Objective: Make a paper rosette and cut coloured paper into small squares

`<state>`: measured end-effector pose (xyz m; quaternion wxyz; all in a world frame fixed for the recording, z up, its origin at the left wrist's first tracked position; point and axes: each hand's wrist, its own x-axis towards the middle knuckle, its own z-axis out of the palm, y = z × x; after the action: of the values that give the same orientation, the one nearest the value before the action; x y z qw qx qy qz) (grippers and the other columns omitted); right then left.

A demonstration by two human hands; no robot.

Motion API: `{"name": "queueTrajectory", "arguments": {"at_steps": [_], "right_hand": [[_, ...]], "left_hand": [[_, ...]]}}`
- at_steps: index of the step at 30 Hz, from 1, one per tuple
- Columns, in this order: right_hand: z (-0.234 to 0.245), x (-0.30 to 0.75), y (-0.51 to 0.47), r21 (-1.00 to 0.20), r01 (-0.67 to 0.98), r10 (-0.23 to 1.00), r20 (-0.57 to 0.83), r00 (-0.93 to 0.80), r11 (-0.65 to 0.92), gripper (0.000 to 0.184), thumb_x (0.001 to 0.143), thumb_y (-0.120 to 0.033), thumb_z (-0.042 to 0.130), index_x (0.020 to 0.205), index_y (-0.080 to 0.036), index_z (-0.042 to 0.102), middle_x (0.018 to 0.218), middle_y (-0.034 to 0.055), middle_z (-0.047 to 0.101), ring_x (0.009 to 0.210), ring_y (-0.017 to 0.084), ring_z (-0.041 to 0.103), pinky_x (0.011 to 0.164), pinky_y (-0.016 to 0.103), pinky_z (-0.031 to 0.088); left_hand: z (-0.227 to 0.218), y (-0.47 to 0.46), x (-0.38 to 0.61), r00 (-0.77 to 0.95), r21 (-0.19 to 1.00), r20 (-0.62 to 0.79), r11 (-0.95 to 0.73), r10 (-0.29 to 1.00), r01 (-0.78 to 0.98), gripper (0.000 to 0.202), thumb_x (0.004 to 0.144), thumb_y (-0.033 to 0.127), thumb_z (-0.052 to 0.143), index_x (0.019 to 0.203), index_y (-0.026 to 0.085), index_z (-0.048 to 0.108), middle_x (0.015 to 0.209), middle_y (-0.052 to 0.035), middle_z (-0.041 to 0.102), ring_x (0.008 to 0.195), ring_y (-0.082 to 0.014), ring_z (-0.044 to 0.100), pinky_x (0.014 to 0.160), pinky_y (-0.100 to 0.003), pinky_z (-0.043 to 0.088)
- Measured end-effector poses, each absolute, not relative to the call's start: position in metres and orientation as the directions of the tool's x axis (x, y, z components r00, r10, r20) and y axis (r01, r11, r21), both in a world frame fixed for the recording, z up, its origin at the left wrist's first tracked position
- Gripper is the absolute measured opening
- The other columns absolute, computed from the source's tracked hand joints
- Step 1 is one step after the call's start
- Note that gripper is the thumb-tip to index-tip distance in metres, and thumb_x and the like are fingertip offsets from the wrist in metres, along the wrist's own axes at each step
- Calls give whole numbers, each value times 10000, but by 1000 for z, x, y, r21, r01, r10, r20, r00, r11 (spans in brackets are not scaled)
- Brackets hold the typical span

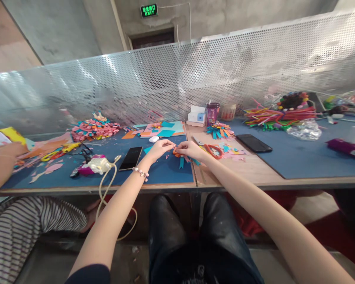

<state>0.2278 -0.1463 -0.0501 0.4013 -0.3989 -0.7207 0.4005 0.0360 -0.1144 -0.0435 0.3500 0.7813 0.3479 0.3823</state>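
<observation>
In the head view, my left hand (162, 148) and my right hand (191, 150) meet in front of me, low over the table's blue mat. My right fingers pinch the upper part of a small orange and teal paper-strip decoration (181, 161), whose teal tails hang below them. Thumb and fingertips of my left hand are pressed together right beside it; what lies between them is too small to make out. Just right of my right hand lie scissors with orange handles (213, 151). A dark phone (131, 158) lies left of my left hand.
A power strip with plugs (99, 165) trails a cable over the table edge. Behind stand a tissue box (197, 116) and a purple cup (212, 113). Paper heaps (93, 128), a finished-looking paper cluster (219, 130) and another phone (253, 142) lie around. A co-worker's hand (10, 153) is at left.
</observation>
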Motion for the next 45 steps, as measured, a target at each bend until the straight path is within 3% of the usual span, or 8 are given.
{"name": "queueTrajectory", "arguments": {"at_steps": [16,21,26,34,45], "right_hand": [[-55,231,-140,-913,173,894,298,-336,370,199,796,-320,648,803,-123,624,631,20,654,348,82,524,313,185,405],[-59,232,-136,-913,170,899,306,-313,370,181,797,-305,646,803,-124,635,625,14,641,370,80,535,373,196,463],[-59,232,-135,-910,166,892,312,-326,379,187,799,-307,637,807,-121,633,622,16,630,350,89,527,331,202,433],[-58,231,-135,-919,176,912,297,-282,354,145,790,-271,653,773,-127,646,644,29,638,492,99,586,439,188,496],[-55,230,-140,-912,182,906,305,-295,366,201,788,-314,661,761,-117,632,598,11,602,399,79,528,344,180,423]], "left_hand": [[-43,-114,38,447,813,345,-501,825,297,330,814,462,536,934,173,642,975,-57,653,911,-184,589,761,-281,472],[-42,-115,38,449,803,346,-507,824,311,352,809,485,537,897,164,652,937,-48,655,870,-180,577,768,-290,468],[-42,-116,37,451,787,370,-532,812,312,354,804,491,547,883,164,660,911,-44,658,842,-176,571,758,-289,457],[-44,-113,36,449,773,356,-529,819,352,356,800,487,548,904,164,657,909,-47,658,823,-172,582,761,-288,459],[-46,-111,36,446,800,368,-522,816,296,320,790,457,581,870,156,656,860,-41,655,797,-166,590,747,-287,462]]}}
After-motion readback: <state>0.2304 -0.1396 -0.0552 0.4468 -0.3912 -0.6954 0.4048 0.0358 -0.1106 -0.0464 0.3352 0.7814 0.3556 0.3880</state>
